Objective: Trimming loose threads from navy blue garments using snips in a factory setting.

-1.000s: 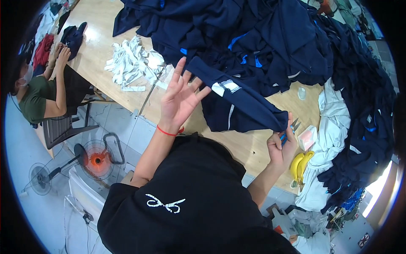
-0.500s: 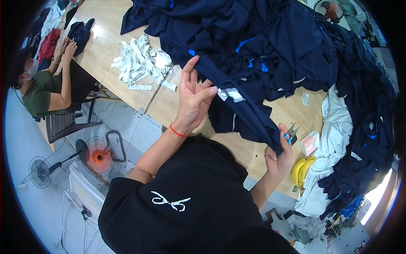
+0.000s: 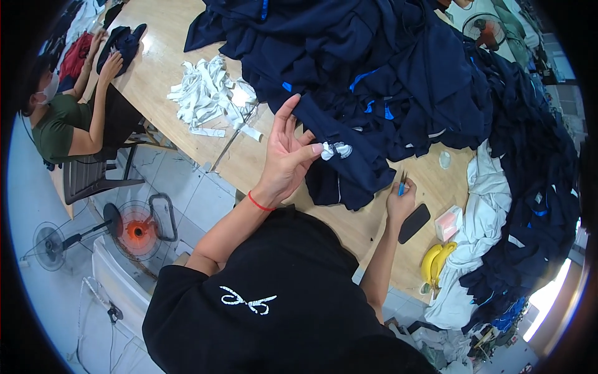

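Observation:
My left hand (image 3: 289, 146) pinches a navy garment piece (image 3: 352, 171), its thumb beside a bunched white strip (image 3: 337, 150) with dark stitching. The piece hangs over the table edge in front of me. Off to the right of it, my right hand (image 3: 402, 201) is closed round small blue-handled thread snips (image 3: 403, 182), blades pointing up and away from me. That hand is apart from the cloth. Beyond both hands lies a large heap of navy garments (image 3: 374, 56) with bright blue tabs.
White fabric strips (image 3: 205, 93) lie on the wooden table (image 3: 165, 47) at left. Near my right hand are a dark phone-like slab (image 3: 414, 224), a tissue pack (image 3: 448, 223), bananas (image 3: 438, 260) and white cloth (image 3: 483, 206). A masked person (image 3: 68, 121) handles dark cloth at far left; fans (image 3: 137, 232) stand below.
My right hand has let go of the garment's lower end and moved left, with the snips now upright in it. The cloth has gone slack and the white strip has bunched up.

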Demonstrator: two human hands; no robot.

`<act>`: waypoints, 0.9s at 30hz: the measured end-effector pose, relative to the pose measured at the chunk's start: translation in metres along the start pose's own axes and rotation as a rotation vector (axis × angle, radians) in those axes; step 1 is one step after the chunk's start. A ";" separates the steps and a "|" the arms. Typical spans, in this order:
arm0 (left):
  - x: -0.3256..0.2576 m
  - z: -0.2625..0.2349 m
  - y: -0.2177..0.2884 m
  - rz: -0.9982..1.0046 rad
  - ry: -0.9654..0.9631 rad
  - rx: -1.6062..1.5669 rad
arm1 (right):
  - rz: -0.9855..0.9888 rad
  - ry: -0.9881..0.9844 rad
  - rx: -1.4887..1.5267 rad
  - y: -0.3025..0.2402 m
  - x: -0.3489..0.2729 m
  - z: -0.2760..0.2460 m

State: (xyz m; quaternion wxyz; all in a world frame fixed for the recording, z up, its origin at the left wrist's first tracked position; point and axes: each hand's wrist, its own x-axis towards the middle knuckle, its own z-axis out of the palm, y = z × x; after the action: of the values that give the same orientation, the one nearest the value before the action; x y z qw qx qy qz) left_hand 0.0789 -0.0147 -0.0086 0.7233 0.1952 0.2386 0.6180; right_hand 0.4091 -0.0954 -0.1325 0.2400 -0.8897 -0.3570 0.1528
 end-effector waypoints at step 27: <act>-0.017 0.019 -0.009 0.063 -0.229 0.435 | -0.749 -0.240 0.617 -0.183 -0.111 -0.060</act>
State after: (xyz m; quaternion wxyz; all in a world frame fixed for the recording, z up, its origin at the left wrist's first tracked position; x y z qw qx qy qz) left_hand 0.0956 -0.0328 0.0034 0.6670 0.4224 0.2761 0.5482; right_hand 0.2556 -0.0781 0.0273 0.4878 -0.5638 -0.6153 0.2560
